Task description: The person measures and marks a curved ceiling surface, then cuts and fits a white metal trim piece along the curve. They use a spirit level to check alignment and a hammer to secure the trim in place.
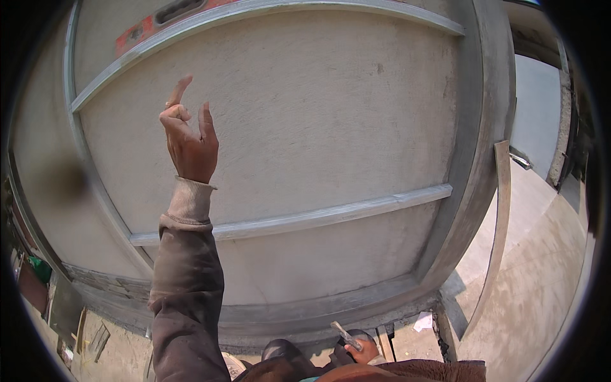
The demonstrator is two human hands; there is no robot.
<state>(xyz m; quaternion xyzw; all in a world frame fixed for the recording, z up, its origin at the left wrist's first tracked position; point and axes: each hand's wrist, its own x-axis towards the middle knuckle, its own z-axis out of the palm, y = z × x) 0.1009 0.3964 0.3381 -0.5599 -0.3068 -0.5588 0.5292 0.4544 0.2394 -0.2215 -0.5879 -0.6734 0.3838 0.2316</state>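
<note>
My left hand point(189, 137), at the end of a dusty brown sleeve with a pale ribbed cuff, is raised in front of a grey plastered wall point(318, 121). It holds nothing. One finger points up, the thumb stands apart and the other fingers are bent. Whether it touches the wall I cannot tell. Low down near my knees, my right hand point(364, 351) is closed round a narrow flat grey tool point(342, 332), whose exact kind does not show. Above my left hand a red spirit level point(137, 35) lies along the upper pale strip point(254, 14).
A lower pale strip point(318, 218) crosses the wall, and an upright strip point(95, 172) runs down its left side. At right, a long thin board point(499, 216) leans by the wall's raised edge point(474, 127). White paper point(422, 321) and wood scraps point(100, 342) lie on the ground.
</note>
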